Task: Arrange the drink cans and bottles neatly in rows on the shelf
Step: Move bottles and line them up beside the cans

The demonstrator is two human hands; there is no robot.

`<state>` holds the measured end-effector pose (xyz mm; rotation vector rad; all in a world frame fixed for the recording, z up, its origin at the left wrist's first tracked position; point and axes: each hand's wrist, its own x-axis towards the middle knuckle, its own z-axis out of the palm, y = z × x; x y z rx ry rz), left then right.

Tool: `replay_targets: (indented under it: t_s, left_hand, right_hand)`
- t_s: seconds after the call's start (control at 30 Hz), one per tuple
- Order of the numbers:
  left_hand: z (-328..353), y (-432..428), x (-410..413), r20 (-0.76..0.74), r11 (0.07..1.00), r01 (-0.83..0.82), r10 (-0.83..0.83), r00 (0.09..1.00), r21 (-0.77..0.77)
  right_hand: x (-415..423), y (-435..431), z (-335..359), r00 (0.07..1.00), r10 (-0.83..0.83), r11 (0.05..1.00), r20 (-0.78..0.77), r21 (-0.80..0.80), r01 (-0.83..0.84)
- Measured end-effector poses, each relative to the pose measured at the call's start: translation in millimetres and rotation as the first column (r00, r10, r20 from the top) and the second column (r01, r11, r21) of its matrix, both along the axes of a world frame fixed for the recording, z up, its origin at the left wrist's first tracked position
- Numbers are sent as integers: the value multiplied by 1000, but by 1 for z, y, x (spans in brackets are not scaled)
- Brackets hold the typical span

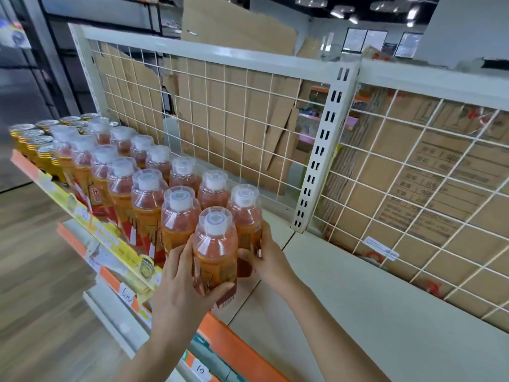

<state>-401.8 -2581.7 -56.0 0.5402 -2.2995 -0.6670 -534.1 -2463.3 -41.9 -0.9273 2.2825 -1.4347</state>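
The pale shelf (344, 312) runs off to the right, bare there, and is backed by a white wire grid (234, 106) with cardboard behind it. Its left part is filled with rows of orange drink bottles (148, 188), all upright with their white caps up. Gold-topped cans (38, 144) are packed at the far left end.

At the right end of those rows, two bottles are in hand. The front bottle (214, 252) stands near the shelf's front edge, roughly upright and leaning a little; whether its base rests on the shelf is hard to tell. The left hand (176, 288) wraps round its lower body, thumb across the label. Just behind and to the right, the right hand (268, 260) curls round a second bottle (244, 213).

Both bottles likely need only a short push left, against their neighbours, to square the rows.
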Motion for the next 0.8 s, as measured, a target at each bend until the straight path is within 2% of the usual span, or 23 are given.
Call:
replay_targets:
  t_s: [0.1, 0.2, 0.3, 0.53, 0.63, 0.8]
  left_hand:
    - [1, 4, 1, -58, 995, 12, -6, 998, 101]
    - [1, 7, 1, -71, 997, 21, -16, 997, 77]
    - [-2, 8, 1, -58, 999, 21, -19, 998, 43]
    - [-13, 10, 13, 41, 997, 65, -66, 997, 31]
    - [-12, 15, 25, 58, 997, 65, -67, 996, 48]
    - [-3, 33, 45, 93, 990, 133, -127, 988, -57]
  right_hand:
    - [7, 0, 5, 1000, 13, 1000, 10, 13, -13]
    - [9, 3, 7, 999, 31, 999, 14, 14, -31]
    - [12, 7, 6, 1000, -2, 995, -17, 99, 4]
    - [31, 49, 12, 971, -32, 939, -239, 324, 111]
    - [45, 89, 15, 933, -73, 920, -351, 337, 199]
    - [76, 172, 18, 847, -185, 866, -499, 325, 380]
